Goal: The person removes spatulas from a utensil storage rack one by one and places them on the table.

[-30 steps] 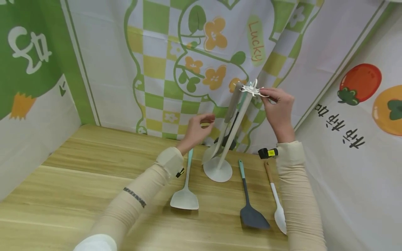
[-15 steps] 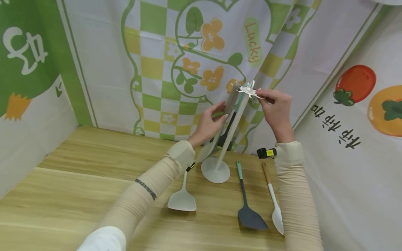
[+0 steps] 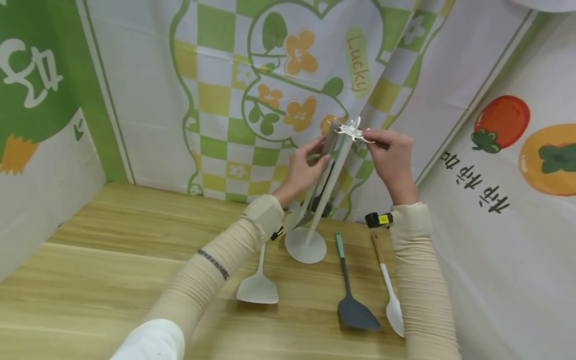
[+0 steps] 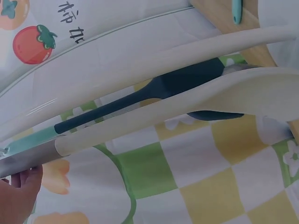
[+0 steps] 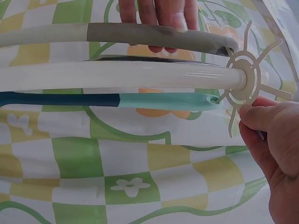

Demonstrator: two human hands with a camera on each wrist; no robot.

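A white utensil stand (image 3: 330, 187) rises from a round base, with a ring of hooks (image 5: 244, 77) at its top. My right hand (image 3: 392, 156) pinches one side of this hook ring between thumb and fingers. A beige utensil with a grey handle (image 5: 154, 37) and a broad head (image 4: 261, 95) hangs from a hook on the left. My left hand (image 3: 303, 169) holds that handle near its upper part, thumb on one side and fingers on the other. Behind the pole hangs a dark utensil with a turquoise handle (image 5: 163, 101).
On the wooden table (image 3: 112, 280) lie a beige turner (image 3: 258, 290) left of the base, then a dark turner (image 3: 357, 312) and a white spoon with a wooden handle (image 3: 394, 312) to its right. A patterned curtain (image 3: 216, 100) hangs close behind the stand.
My left hand has moved up and right from beside the stand and taken hold of the grey handle. My right hand keeps its pinch on the hook ring.
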